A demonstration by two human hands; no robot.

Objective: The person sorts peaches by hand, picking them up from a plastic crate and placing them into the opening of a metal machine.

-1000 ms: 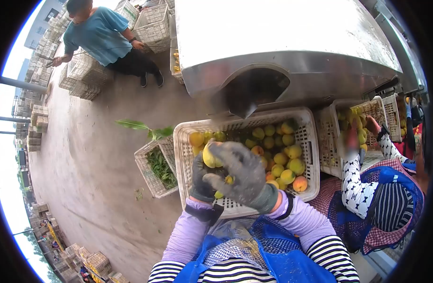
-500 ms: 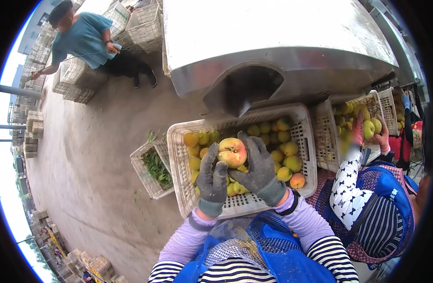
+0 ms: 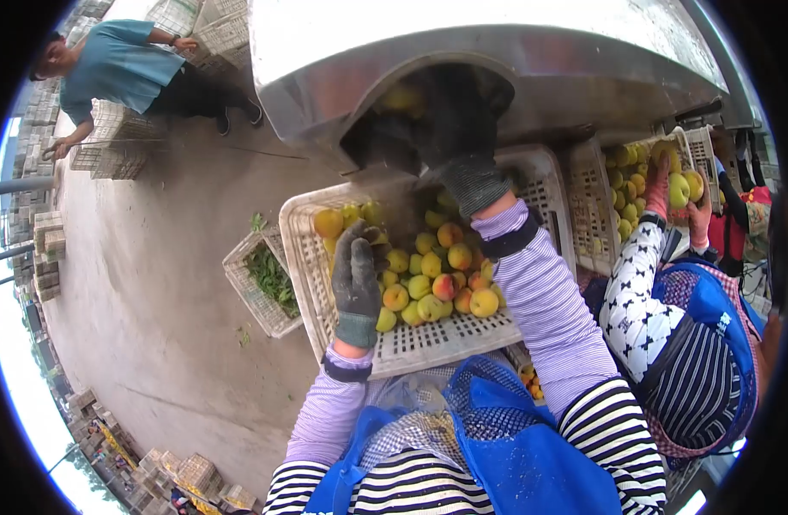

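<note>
Head view: the right hand [image 3: 452, 129], in a grey knit glove, reaches up into the dark mouth of the smooth steel chute [image 3: 514, 51] — its grip is hidden, so I cannot tell its state. The left hand [image 3: 357, 279] lies flat, grip apart, on round, fuzzy yellow-red peaches [image 3: 428, 279] in the white lattice crate [image 3: 411, 348] beneath. Clearing fruit from the mouth seems the step — soft skins call for a cupped, gentle hold.

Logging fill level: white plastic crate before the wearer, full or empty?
Partly full: yellow-orange peaches fill the far part of the white slatted plastic crate; near floor bare.
</note>
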